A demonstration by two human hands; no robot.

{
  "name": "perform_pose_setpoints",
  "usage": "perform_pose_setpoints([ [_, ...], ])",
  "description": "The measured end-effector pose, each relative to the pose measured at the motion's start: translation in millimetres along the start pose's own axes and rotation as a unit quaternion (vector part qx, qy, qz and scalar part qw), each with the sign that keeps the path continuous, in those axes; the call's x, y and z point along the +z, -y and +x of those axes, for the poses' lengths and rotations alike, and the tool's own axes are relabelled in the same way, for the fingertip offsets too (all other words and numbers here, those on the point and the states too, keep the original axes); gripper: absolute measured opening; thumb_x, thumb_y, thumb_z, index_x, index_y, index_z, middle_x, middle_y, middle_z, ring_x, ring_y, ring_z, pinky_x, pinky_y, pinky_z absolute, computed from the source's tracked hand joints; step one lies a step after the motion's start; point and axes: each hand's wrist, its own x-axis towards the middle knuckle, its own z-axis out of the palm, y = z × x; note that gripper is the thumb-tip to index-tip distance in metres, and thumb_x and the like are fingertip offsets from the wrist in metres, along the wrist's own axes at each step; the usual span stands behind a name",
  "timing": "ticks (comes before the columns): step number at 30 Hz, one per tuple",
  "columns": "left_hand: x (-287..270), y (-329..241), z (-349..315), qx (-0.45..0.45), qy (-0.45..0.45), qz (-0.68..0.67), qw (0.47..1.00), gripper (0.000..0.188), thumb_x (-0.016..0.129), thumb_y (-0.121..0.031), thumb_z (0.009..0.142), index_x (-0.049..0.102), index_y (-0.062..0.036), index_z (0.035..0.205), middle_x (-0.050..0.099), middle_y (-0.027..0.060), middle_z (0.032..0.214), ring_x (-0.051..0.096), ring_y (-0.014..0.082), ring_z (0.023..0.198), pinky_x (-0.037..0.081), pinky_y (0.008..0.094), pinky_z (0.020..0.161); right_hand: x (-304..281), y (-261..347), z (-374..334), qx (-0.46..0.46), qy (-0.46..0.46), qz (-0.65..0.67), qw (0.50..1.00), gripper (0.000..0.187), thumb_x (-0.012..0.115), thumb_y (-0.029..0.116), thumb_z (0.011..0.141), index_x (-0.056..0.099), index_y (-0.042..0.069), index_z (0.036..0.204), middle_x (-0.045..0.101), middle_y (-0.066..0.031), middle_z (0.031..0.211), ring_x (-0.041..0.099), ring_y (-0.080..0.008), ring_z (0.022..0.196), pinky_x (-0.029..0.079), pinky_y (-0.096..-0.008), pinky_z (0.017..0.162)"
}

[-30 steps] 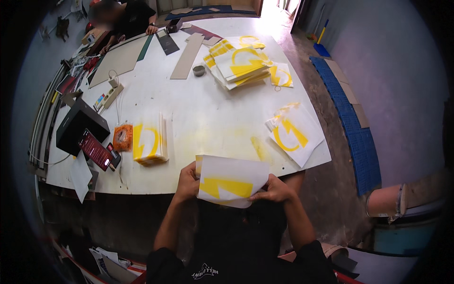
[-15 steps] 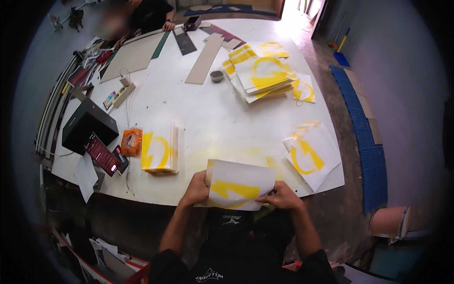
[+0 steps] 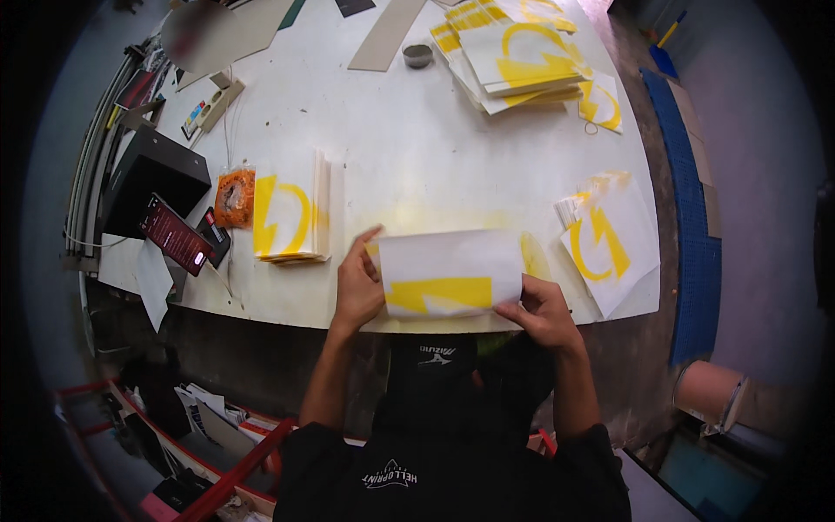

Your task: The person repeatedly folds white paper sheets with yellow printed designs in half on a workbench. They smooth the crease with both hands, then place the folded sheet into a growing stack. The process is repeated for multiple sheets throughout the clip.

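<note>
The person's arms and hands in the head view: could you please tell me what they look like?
The left hand and right hand are ungloved, the forearms bare below short black sleeves. The shirt is black with white print.

Two hands [image 3: 360,283] [image 3: 550,315] and one held white piece [image 3: 448,261] with yellow print are counted. On one white surface [image 3: 383,157], at least three stacks [image 3: 283,213] [image 3: 526,65] [image 3: 600,244] with yellow print, one phone [image 3: 176,233], one black box [image 3: 156,170], one power strip [image 3: 213,106], one orange packet [image 3: 235,200] and one round grey container [image 3: 417,56] can be counted. Away from it, one pinkish drum [image 3: 709,390] is counted.
</note>
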Motion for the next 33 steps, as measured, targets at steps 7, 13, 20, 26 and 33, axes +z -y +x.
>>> perform_pose_setpoints([
  [7, -0.2, -2.7, -19.1, 0.059, -0.125, -0.026, 0.99, 0.051, 0.078, -0.004, 0.091, 0.047, -0.0006, 0.132, 0.065, 0.0091, 0.103, 0.064, 0.0126, 0.088, 0.056, 0.0264, 0.075, 10.7, -14.6, 20.2, 0.049, -0.084, 0.033, 0.995, 0.02, 0.071, 0.005, 0.1, 0.065, -0.007, 0.114, 0.073, -0.0048, 0.096, 0.062, -0.003, 0.079, 0.051, -0.0214, 0.069],
  [13, 3.0, -14.7, -27.2, -0.055, -0.074, -0.172, 0.981, 0.039, 0.069, -0.006, 0.1, 0.048, 0.0059, 0.131, 0.074, 0.0158, 0.098, 0.072, 0.0147, 0.091, 0.057, 0.027, 0.079, 13.1, -21.0, 22.2, 0.072, -0.091, 0.088, 0.989, 0.016, 0.068, 0.011, 0.103, 0.067, -0.005, 0.107, 0.071, -0.0008, 0.091, 0.059, -0.0012, 0.075, 0.046, -0.0195, 0.065],
  [20, 0.9, -11.9, -23.5, -0.117, 0.029, -0.185, 0.975, 0.04, 0.07, -0.005, 0.099, 0.05, 0.0067, 0.131, 0.074, 0.0163, 0.105, 0.072, 0.0166, 0.099, 0.055, 0.028, 0.089, 9.1, -21.6, 23.5, 0.076, -0.103, 0.098, 0.987, 0.027, 0.064, 0.019, 0.107, 0.068, 0.0, 0.089, 0.059, 0.0079, 0.079, 0.042, 0.0012, 0.069, 0.034, -0.0204, 0.06],
  [26, -13.3, -18.8, -4.9, -0.158, 0.197, -0.293, 0.922, 0.039, 0.065, -0.021, 0.105, 0.06, 0.0085, 0.129, 0.073, 0.0159, 0.12, 0.07, 0.0205, 0.11, 0.053, 0.0346, 0.099, -2.3, -5.9, 46.5, 0.111, -0.05, 0.096, 0.988, 0.032, 0.065, 0.027, 0.106, 0.073, -0.001, 0.092, 0.064, 0.0067, 0.081, 0.047, 0.001, 0.071, 0.037, -0.0203, 0.062],
  [33, -19.3, -11.8, 34.1, -0.207, 0.198, -0.289, 0.913, 0.045, 0.052, -0.033, 0.111, 0.062, 0.007, 0.129, 0.07, 0.0157, 0.127, 0.068, 0.0232, 0.115, 0.054, 0.0388, 0.098, -18.8, -20.7, 74.4, 0.122, -0.001, 0.178, 0.976, 0.037, 0.062, 0.027, 0.107, 0.071, -0.006, 0.121, 0.075, -0.0109, 0.113, 0.07, -0.0137, 0.1, 0.054, -0.028, 0.09],
])
